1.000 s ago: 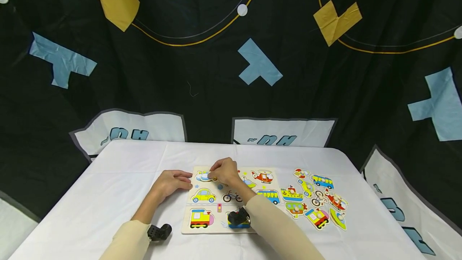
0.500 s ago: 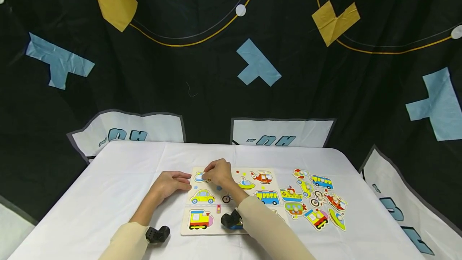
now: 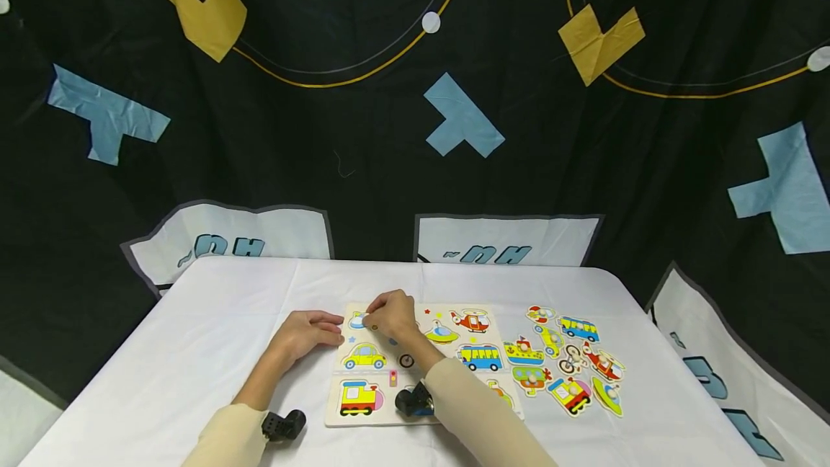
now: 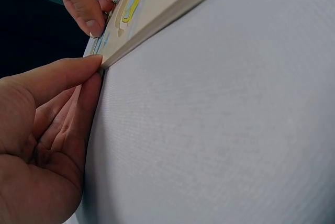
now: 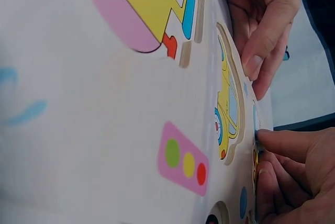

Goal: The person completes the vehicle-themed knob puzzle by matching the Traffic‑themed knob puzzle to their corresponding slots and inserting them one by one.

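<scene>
A wooden puzzle board (image 3: 333, 413) with vehicle pictures lies on the white table. My right hand (image 3: 394, 316) is over its upper left part, thumb and fingers pinching a small puzzle piece (image 5: 255, 165) at the blue and yellow picture there. The fingers hide most of the piece. At the board's left edge, my left hand (image 3: 308, 334) rests with thumb and finger touching the rim, the fingers loosely bent, as the left wrist view shows close up. Below the hands are the car picture (image 3: 364, 357) and the train picture (image 3: 359, 398).
To the right of the board lie several loose pieces, among them a bus (image 3: 579, 328), a ship (image 3: 524, 351), a train (image 3: 570, 393) and a helicopter (image 3: 604, 361). The right forearm's sleeve (image 3: 483, 409) crosses the board. A black cloth (image 3: 376, 186) hangs behind the table.
My right hand has shifted slightly left with the piece, over the board's upper left picture, then stayed there. The left hand has kept its place at the edge.
</scene>
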Tool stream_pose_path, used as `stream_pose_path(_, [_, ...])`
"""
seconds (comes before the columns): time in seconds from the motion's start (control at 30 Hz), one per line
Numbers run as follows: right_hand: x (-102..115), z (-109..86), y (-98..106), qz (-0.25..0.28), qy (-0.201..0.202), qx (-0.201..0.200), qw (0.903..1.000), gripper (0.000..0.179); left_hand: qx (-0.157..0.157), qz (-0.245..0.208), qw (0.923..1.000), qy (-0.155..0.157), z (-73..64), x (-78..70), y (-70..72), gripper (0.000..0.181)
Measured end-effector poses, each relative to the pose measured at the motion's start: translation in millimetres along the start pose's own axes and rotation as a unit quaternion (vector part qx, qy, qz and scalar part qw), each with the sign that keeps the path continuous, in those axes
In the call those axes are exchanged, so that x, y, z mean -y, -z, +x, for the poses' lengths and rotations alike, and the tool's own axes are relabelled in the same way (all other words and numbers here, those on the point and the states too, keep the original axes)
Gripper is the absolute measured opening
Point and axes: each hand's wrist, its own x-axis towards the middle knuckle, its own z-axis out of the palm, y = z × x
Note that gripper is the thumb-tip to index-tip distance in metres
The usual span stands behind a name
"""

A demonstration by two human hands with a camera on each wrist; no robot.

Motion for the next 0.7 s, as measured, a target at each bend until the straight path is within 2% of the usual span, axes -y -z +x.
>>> stream_pose_path(0.2, [-0.1,-1.3,0.7,0.006,0.006,0.002,1.0000,0.013,0.006,-0.010,0.9998,-0.016,-0.5,0.8,1.1,0.046])
stream_pose_path(0.37, [-0.8,-3.4,10.3,0.033,0.014,0.005,0.9994,0.014,0.007,-0.011,0.9997,-0.018,-0.8,0.7,0.3,0.045])
stream_pose_path(0.7, [-6.3,-8.2,63.9,0.051,0.040,0.034,0.9974,0.029,0.006,-0.003,1.0000,-0.006,0.7,-0.3,-0.8,0.045])
